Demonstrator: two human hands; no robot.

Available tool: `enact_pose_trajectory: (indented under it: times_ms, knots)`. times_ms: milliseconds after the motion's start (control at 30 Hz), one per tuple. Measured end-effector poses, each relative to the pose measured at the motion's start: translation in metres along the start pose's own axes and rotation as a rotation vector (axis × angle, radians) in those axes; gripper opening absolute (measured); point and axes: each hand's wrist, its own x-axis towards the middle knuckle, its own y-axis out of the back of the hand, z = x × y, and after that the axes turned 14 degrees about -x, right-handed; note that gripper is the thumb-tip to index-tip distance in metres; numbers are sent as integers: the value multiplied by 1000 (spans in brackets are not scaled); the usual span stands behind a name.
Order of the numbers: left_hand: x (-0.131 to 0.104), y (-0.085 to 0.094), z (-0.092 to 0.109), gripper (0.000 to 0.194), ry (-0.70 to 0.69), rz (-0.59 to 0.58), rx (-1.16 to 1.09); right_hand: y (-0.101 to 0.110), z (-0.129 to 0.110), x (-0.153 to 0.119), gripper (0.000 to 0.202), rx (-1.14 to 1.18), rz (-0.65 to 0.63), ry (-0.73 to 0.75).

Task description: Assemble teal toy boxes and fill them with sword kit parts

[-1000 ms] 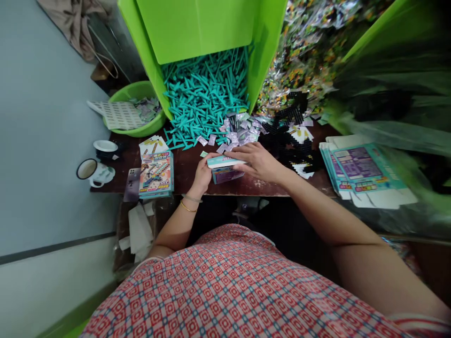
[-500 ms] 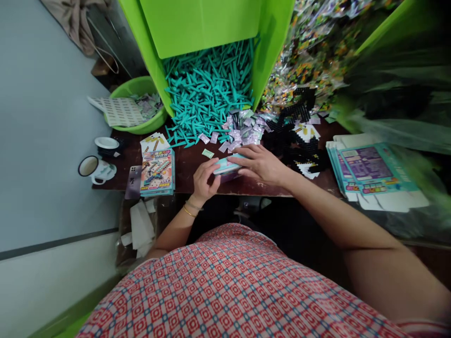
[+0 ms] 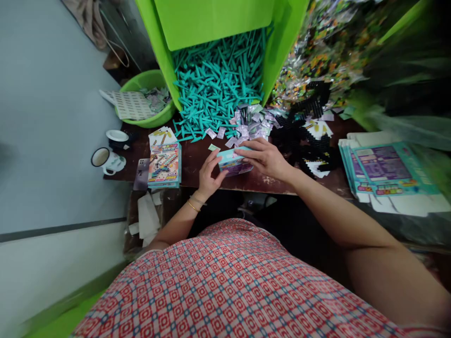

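Currently held: our rectangular teal-and-purple cardboard box (image 3: 235, 162), near the front edge of the dark-brown tabletop (image 3: 192, 162)
Left hand (image 3: 209, 177), right hand (image 3: 267, 159): fingers clamped on its two ends
Open room: we see bare tabletop leftward, toward a colourful printed stack (image 3: 164, 165)

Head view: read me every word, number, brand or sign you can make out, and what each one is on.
"DIY": on the colourful printed box beside the smartphone.
Title lettering on that same box: too blurred to read.
Print on the teal-and-purple box in the left hand: too blurred.
Panels on the flattened cartons: too small and blurred.
Sachets and printed sheet: too small.
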Motion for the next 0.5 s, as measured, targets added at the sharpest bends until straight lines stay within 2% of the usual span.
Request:
enact_pose_trajectory:
  times_ms: [67, 100, 167, 200, 267, 333, 400, 433, 500]
  knots:
    - [-13, -11, -2, 71, 153, 36, -96, 8, 0, 0, 39, 78, 44, -27]
    - [-20, -14, -1, 72, 235, 30, -129, 13, 0, 0, 38, 125, 78, -54]
    - [-31, -10, 10, 64, 325, 15, -135, 24, -3, -3, 39, 206, 141, -114]
    - [-34, -2, 20, 59, 305, 28, -105, 28, -6, -5, 41, 225, 161, -136]
    - [-36, 25, 48, 51, 139, 116, 24, 32, -12, -11, 49, 206, 181, -165]
    - [-31, 66, 76, 46, -101, 211, 253, 28, -15, -20, 54, 138, 186, -209]
    - [-21, 107, 91, 59, -268, 282, 531, 18, -3, -36, 54, 32, 177, -288]
    - [-16, 124, 92, 70, -279, 295, 666, 14, 9, -49, 53, -42, 170, -348]
    - [-11, 144, 82, 82, -113, 301, 834, 12, 43, -85, 55, -236, 163, -531]
